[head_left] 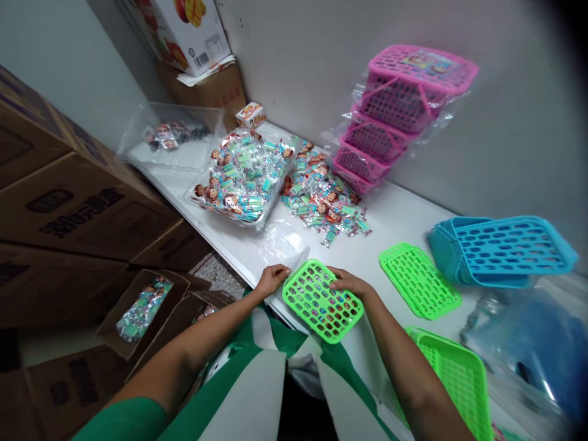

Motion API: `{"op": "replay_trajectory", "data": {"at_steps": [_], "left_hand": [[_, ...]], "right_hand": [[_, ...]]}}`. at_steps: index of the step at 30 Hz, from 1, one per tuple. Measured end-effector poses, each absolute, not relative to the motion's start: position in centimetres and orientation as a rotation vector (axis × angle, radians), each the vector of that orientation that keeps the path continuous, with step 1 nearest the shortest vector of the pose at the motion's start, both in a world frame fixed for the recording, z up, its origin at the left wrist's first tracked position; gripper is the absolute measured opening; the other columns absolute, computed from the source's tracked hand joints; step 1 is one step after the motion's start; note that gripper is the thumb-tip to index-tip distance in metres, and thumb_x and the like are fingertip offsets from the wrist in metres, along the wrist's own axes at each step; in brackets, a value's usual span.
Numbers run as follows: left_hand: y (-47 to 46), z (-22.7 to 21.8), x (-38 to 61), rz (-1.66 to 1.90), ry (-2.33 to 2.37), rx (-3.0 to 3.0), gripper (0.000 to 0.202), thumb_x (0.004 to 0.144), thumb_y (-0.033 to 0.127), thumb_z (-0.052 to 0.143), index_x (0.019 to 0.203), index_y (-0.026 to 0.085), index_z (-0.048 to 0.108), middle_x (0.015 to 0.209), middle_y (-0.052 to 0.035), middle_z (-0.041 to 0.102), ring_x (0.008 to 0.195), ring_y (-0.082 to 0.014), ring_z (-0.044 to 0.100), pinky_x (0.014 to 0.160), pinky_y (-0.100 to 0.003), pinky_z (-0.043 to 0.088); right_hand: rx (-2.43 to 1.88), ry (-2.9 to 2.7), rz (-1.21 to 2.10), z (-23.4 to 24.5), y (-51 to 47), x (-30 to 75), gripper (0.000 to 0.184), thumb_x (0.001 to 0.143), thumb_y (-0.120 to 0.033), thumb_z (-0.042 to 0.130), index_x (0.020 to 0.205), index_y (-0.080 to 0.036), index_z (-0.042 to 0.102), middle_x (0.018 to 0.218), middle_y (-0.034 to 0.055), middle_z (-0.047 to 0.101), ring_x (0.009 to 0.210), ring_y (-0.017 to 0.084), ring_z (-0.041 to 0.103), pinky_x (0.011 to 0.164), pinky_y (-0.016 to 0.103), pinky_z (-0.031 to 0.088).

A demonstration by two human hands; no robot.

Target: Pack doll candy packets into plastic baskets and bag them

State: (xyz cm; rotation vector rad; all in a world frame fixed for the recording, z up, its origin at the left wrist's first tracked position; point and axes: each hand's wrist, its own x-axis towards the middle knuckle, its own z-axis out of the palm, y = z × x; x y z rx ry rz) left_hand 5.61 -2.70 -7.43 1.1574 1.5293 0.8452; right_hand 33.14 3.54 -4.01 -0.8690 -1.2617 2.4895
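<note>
A bright green basket with a slotted lid (322, 303) is at the table's front edge, small colourful packets showing through the lid's holes. My right hand (353, 283) grips its far right side, thumb on top of the lid. At the lid's left corner is my left hand (272, 280), fingers curled and pressed together; what they pinch, if anything, is hidden. Just beyond the fingers lies a crumpled clear plastic bag (283, 241). Behind it, a clear tray (265, 222) is heaped with small shiny packets, and a loose pile of packets (324, 199) spreads beside it.
Flat green lids (419, 280) lie at the right, near stacked blue baskets (503, 251). An open green basket (459, 380) stands near my right forearm. Pink bagged baskets (399, 113) are stacked against the wall. Cartons (78, 208) and an open box (142, 312) flank the left.
</note>
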Motion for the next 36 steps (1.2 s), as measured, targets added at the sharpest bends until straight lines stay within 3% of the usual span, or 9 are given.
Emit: {"op": "replay_trajectory", "data": {"at_steps": [8, 13, 18, 24, 30, 36], "left_hand": [[-2.2, -5.1, 5.9, 0.942, 1.584, 1.148, 0.037, 0.077, 0.049, 0.059, 0.079, 0.014, 0.07, 0.068, -0.0036, 0.067, 0.064, -0.0152, 0.059, 0.06, -0.026, 0.047], [-2.7, -2.6, 5.4, 0.95, 1.715, 1.339, 0.027, 0.082, 0.041, 0.057, 0.087, 0.019, 0.072, 0.083, -0.0047, 0.065, 0.079, -0.016, 0.058, 0.07, -0.026, 0.045], [-3.2, -1.8, 5.8, 0.849, 1.9, 1.631, 0.022, 0.085, 0.034, 0.053, 0.089, 0.022, 0.071, 0.085, -0.0048, 0.063, 0.081, -0.0156, 0.057, 0.073, -0.026, 0.043], [-2.3, -3.1, 6.2, 0.928, 1.759, 1.465, 0.017, 0.081, 0.031, 0.059, 0.078, 0.019, 0.07, 0.077, -0.0028, 0.062, 0.07, -0.013, 0.056, 0.068, -0.025, 0.043], [-1.3, -4.6, 6.0, 0.922, 1.669, 1.307, 0.021, 0.078, 0.032, 0.06, 0.085, 0.015, 0.071, 0.07, -0.0023, 0.065, 0.063, -0.013, 0.056, 0.062, -0.025, 0.044], [-1.0, -5.0, 5.9, 0.831, 1.483, 1.22, 0.025, 0.076, 0.037, 0.061, 0.082, 0.016, 0.074, 0.079, -0.0057, 0.071, 0.075, -0.017, 0.063, 0.071, -0.029, 0.049]], "right_hand": [[-1.016, -1.364, 2.458, -3.9, 4.2, 31.9, 0.062, 0.069, -0.035, 0.072, 0.125, -0.019, 0.052, 0.104, 0.0058, 0.069, 0.086, 0.023, 0.067, 0.076, 0.035, 0.055], [-1.211, -1.415, 2.365, -3.8, 4.1, 31.3, 0.051, 0.072, -0.041, 0.069, 0.115, -0.017, 0.057, 0.095, 0.0068, 0.071, 0.08, 0.023, 0.068, 0.076, 0.037, 0.055], [-1.208, -1.523, 2.254, -3.2, 3.5, 31.3, 0.061, 0.071, -0.041, 0.07, 0.125, -0.017, 0.052, 0.109, 0.0078, 0.067, 0.095, 0.026, 0.064, 0.087, 0.04, 0.051], [-0.998, -1.621, 2.144, -3.3, 2.2, 32.7, 0.072, 0.071, -0.04, 0.071, 0.134, -0.02, 0.043, 0.131, 0.0065, 0.053, 0.117, 0.028, 0.052, 0.1, 0.042, 0.041], [-0.844, -1.778, 2.082, -2.4, 1.9, 33.7, 0.088, 0.068, -0.039, 0.075, 0.143, -0.022, 0.032, 0.143, 0.0079, 0.04, 0.127, 0.029, 0.042, 0.107, 0.044, 0.032], [-0.754, -2.04, 1.941, -0.6, 3.0, 32.6, 0.092, 0.065, -0.041, 0.077, 0.144, -0.022, 0.033, 0.146, 0.0084, 0.036, 0.131, 0.03, 0.036, 0.111, 0.045, 0.025]]}}
